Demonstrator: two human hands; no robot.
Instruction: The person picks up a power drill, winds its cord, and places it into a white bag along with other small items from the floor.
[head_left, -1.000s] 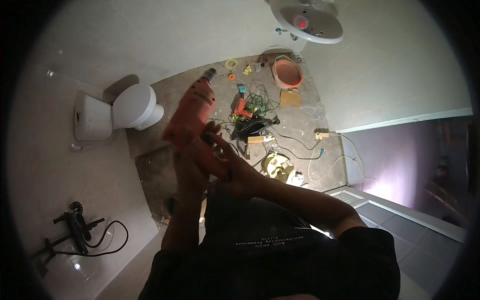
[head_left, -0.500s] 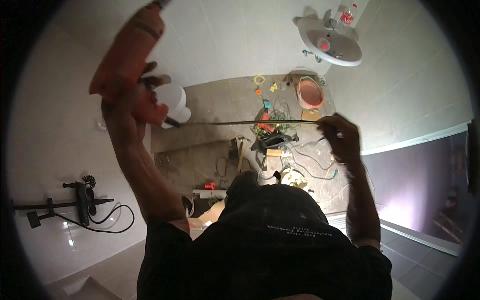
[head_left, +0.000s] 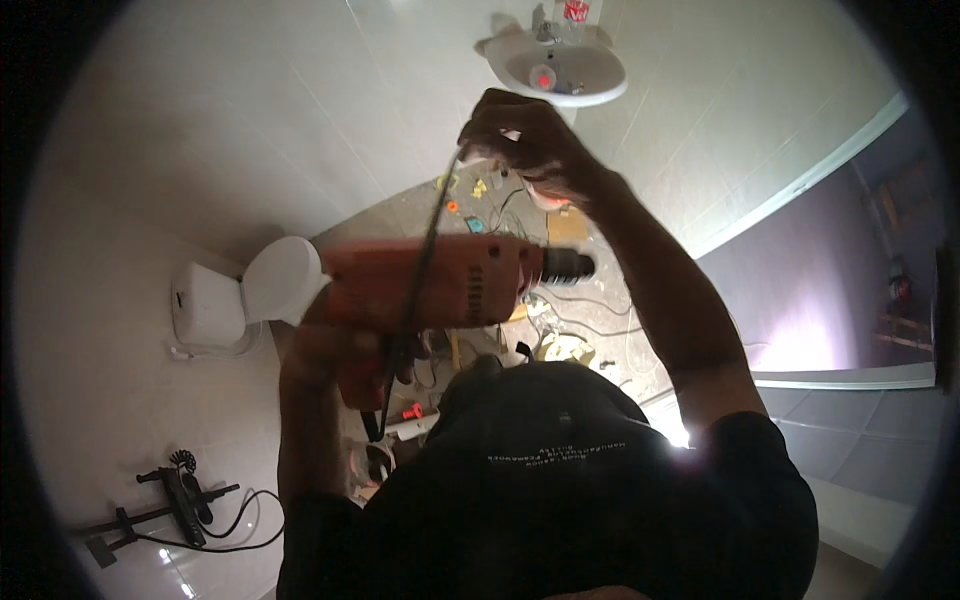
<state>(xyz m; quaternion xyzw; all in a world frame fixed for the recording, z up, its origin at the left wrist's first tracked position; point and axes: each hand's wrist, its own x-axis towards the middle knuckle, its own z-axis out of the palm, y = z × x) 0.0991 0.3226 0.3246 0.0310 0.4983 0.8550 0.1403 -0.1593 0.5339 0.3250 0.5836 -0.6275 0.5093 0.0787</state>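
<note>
My left hand (head_left: pixel 332 348) is wrapped round the handle of a red power drill (head_left: pixel 455 285), held up in front of me. The drill lies nearly level, its black chuck (head_left: pixel 568 266) pointing right, and no bit can be made out in it. From the bottom of the handle a dark cord (head_left: pixel 437 215) runs up across the drill's body to my right hand (head_left: pixel 525 135). That hand is raised toward the sink, its fingers closed on the cord. Motion blurs the drill and my left fingers somewhat.
A white sink (head_left: pixel 610 84) with a red-labelled bottle (head_left: pixel 577 12) hangs on the far wall. The toilet (head_left: pixel 210 312) stands at left, above a black shower fixture (head_left: pixel 185 505). Cables, a cardboard piece (head_left: pixel 566 226) and small parts litter the floor. A doorway opens at right.
The drill has come down from the upper left toward the middle and turned to point right. My right hand has swung up and left, still on the cord. The whole view has turned.
</note>
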